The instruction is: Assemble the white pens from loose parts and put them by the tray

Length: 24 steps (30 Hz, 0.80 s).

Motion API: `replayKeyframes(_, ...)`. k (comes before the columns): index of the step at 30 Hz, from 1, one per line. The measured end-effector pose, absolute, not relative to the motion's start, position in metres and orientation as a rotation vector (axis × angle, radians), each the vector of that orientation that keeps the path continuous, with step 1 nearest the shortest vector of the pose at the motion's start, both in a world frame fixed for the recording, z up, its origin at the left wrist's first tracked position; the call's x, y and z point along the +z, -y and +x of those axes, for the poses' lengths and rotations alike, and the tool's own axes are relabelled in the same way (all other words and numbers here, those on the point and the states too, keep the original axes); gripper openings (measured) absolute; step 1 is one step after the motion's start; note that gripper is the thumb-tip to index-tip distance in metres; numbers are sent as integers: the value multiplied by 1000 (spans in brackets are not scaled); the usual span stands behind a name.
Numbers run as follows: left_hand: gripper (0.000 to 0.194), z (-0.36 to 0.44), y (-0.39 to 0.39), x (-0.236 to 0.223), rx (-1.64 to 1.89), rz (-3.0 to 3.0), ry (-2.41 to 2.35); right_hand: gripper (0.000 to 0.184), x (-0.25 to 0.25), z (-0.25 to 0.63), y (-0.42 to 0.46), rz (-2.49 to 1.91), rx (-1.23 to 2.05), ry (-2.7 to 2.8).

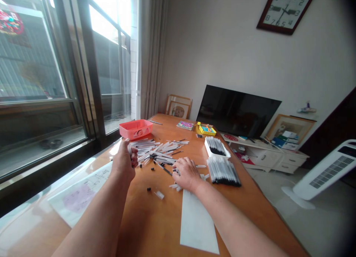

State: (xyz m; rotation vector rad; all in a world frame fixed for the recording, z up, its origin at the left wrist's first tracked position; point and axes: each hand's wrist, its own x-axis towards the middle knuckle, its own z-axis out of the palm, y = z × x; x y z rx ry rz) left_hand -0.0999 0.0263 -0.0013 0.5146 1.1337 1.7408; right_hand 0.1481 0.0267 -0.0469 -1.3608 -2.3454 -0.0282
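Observation:
My left hand is raised a little above the wooden table, fingers curled round a white pen barrel whose end pokes out at the top. My right hand rests palm down on the table, fingers bent over small white and black pen parts at the edge of a loose pile of white pens. What the right fingers grip, if anything, is hidden. A stack of finished pens lies just right of my right hand.
A pink tray stands behind the pile. A white tray of pens and a yellow box sit further back right. A white sheet lies near me. A TV, picture frames and a fan heater stand beyond.

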Motion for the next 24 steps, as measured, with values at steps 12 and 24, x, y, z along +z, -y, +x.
replayKeyframes(12,46,-101,-33,-8,1765,481,-1087,49,-32,71,43,-739,-44,2701)
replayKeyframes(24,43,-100,-33,-6,1757,477,-1089,27,-35,86,-11,-1350,-210,2446)
